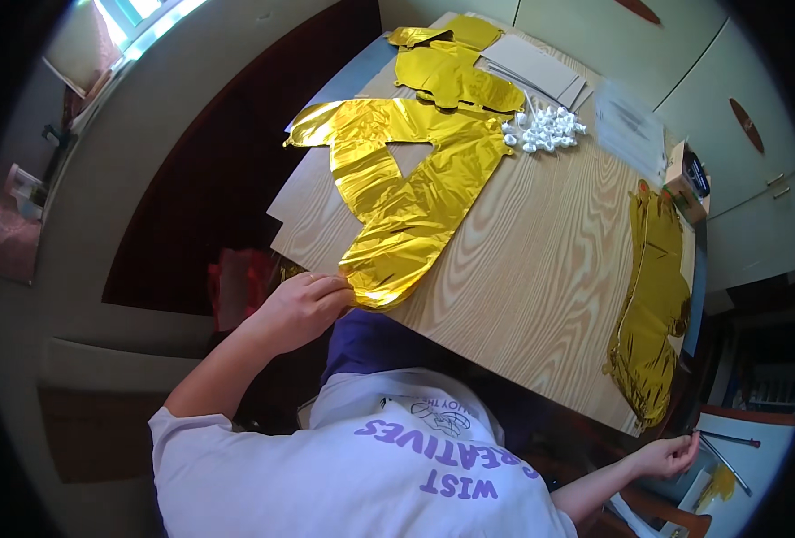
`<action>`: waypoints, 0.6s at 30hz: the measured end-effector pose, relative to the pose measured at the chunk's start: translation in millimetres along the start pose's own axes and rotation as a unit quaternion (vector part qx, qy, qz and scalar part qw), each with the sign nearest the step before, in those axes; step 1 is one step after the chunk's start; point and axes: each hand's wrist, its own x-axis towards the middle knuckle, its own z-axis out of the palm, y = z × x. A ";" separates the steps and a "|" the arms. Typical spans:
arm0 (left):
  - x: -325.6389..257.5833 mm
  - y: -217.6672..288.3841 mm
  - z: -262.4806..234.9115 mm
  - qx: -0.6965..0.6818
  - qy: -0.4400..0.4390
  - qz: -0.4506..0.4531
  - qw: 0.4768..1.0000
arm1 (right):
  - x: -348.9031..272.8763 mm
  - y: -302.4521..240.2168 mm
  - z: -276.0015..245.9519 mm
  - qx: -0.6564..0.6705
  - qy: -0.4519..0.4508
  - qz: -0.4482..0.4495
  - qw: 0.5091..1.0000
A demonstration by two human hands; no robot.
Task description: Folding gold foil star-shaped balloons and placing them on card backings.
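A flat gold foil balloon point(415, 184), shaped like a large numeral, lies across the left part of the wooden table point(514, 260). My left hand point(303, 309) pinches its near end at the table's front left edge. My right hand point(671, 455) is off the table at the lower right, its fingers closed beside two thin dark rods point(727, 453) over a white surface. What it holds, if anything, is too small to make out. More gold foil balloons point(456, 72) lie flat at the table's far end, and a folded stack of gold balloons point(657, 305) rests along the right edge.
Behind the balloon sits a pile of small white rolled pieces point(550, 130). Pale sheets point(541, 67) and a clear plastic bag point(630, 125) lie at the back. A small open box point(687, 179) stands at the right edge. Cabinets point(729, 117) border the far side.
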 end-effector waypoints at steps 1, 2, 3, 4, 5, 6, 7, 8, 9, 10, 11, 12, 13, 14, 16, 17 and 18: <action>2.6 1.7 -4.8 -0.022 -0.014 -0.028 0.999 | 1.8 -28.1 -0.6 0.024 0.007 -0.030 0.999; 6.2 2.1 -7.6 -0.046 -0.028 -0.051 0.997 | -4.1 -49.3 4.3 0.194 -0.031 0.032 0.980; 8.8 0.8 -8.5 -0.070 -0.032 -0.077 0.994 | -11.4 -96.1 4.0 0.260 -0.107 0.013 0.960; 12.2 -1.9 -9.5 -0.093 -0.036 -0.104 0.990 | -20.5 -141.5 3.8 0.259 -0.203 -0.012 0.944; 19.7 -4.2 -9.4 -0.118 -0.040 -0.125 0.984 | -37.5 -182.3 3.9 0.350 -0.299 0.016 0.888; 24.5 -1.2 -14.3 -0.156 -0.053 -0.188 0.968 | -53.9 -222.2 5.6 0.447 -0.385 -0.025 0.807; 32.9 3.8 -23.5 -0.193 -0.067 -0.247 0.947 | -72.8 -256.0 3.6 0.487 -0.462 -0.043 0.740; 37.7 1.8 -29.2 -0.233 -0.078 -0.305 0.920 | -70.4 -296.3 -1.7 0.486 -0.507 -0.137 0.698; 38.0 -9.5 -23.2 -0.255 -0.087 -0.318 0.909 | -84.7 -319.4 3.7 0.538 -0.505 -0.182 0.649; 41.8 -16.2 -20.9 -0.281 -0.104 -0.319 0.899 | -95.9 -341.1 8.2 0.558 -0.504 -0.210 0.625; 47.1 -22.4 -20.3 -0.305 -0.121 -0.319 0.889 | -104.8 -358.2 12.7 0.578 -0.500 -0.237 0.600; 50.8 -26.8 -22.0 -0.326 -0.137 -0.321 0.879 | -113.1 -370.2 17.0 0.562 -0.490 -0.280 0.605; 57.6 -26.0 -27.9 -0.324 -0.151 -0.317 0.878 | -119.6 -379.4 21.2 0.542 -0.479 -0.323 0.610; 61.4 -31.7 -27.2 -0.361 -0.145 -0.327 0.861 | -125.0 -383.6 24.9 0.521 -0.468 -0.364 0.614; 61.9 -47.7 -21.7 -0.434 -0.129 -0.353 0.819 | -136.3 -383.2 24.7 0.452 -0.422 -0.423 0.663; 64.0 -53.9 -22.1 -0.411 -0.108 -0.342 0.838 | -139.3 -383.2 23.2 0.427 -0.385 -0.434 0.694; 66.2 -55.2 -22.6 -0.395 -0.085 -0.326 0.855 | -143.8 -381.5 22.4 0.400 -0.349 -0.443 0.723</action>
